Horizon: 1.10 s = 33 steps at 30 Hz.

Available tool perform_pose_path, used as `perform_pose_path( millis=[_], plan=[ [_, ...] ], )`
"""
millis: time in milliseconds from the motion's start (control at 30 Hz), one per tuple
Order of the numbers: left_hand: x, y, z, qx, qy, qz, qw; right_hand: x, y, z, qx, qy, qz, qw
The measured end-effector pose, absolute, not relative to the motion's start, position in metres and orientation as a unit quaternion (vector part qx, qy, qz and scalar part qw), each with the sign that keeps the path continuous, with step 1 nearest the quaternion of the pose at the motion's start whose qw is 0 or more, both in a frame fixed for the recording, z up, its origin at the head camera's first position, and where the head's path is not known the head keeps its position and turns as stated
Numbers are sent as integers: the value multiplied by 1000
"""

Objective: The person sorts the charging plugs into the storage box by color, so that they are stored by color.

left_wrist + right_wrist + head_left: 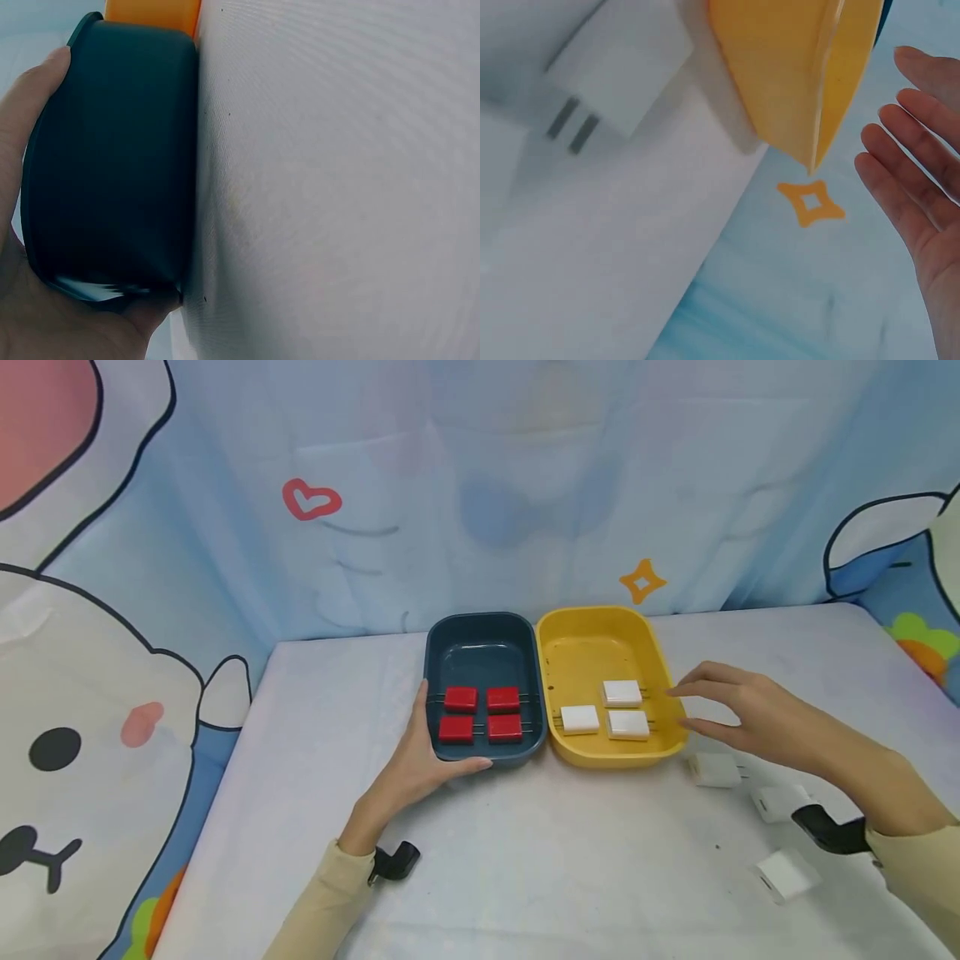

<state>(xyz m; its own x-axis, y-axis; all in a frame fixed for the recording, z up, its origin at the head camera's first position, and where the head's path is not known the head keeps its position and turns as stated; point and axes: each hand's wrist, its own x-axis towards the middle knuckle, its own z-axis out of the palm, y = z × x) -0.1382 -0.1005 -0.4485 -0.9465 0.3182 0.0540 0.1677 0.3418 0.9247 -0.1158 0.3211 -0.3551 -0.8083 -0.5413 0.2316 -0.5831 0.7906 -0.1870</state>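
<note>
My left hand (pixel 411 756) grips the near left corner of a dark blue tray (pixel 480 647), thumb along its front rim and fingers along its left side. In the left wrist view, the tray's dark wall (pixel 112 150) fills the space beside the thumb. Several red two-pin charger plugs (pixel 504 727) lie in that tray. Over the right rim of a yellow tray (pixel 592 647) hovers my right hand (pixel 738 706), fingers loosely bent and nothing held. Three white charger plugs (pixel 622 693) lie inside the yellow tray. In the right wrist view, the hand (pixel 922 150) shows spread, relaxed fingers.
Three more white charger plugs lie on the white cloth: one (pixel 715 770) just beyond the yellow tray's corner, one (pixel 780 802) by the right wrist, one (pixel 787 874) nearer the front. Both trays stand side by side before a blue patterned curtain (pixel 487 485).
</note>
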Motion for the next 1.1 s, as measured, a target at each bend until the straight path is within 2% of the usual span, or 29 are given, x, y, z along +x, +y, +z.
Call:
perform_pose_path(
  millis=[233,433,567,833,1100],
  plan=[
    [-138,-101,-448,144,819,551,70,-93,344,-366,264,-957,116,43],
    [-138,-101,-448,136,822,549,73,-90,357,-385,244,-960,130,-37],
    [-138,-101,-449,141,821,549,71,-93,360,-397,230,-962,131,-69],
    [-138,-101,-448,147,818,552,69,-95,358,-412,195,-966,134,-99],
    [-139,-101,-449,144,819,551,69,-95,352,-413,186,-968,137,-101]
  ],
)
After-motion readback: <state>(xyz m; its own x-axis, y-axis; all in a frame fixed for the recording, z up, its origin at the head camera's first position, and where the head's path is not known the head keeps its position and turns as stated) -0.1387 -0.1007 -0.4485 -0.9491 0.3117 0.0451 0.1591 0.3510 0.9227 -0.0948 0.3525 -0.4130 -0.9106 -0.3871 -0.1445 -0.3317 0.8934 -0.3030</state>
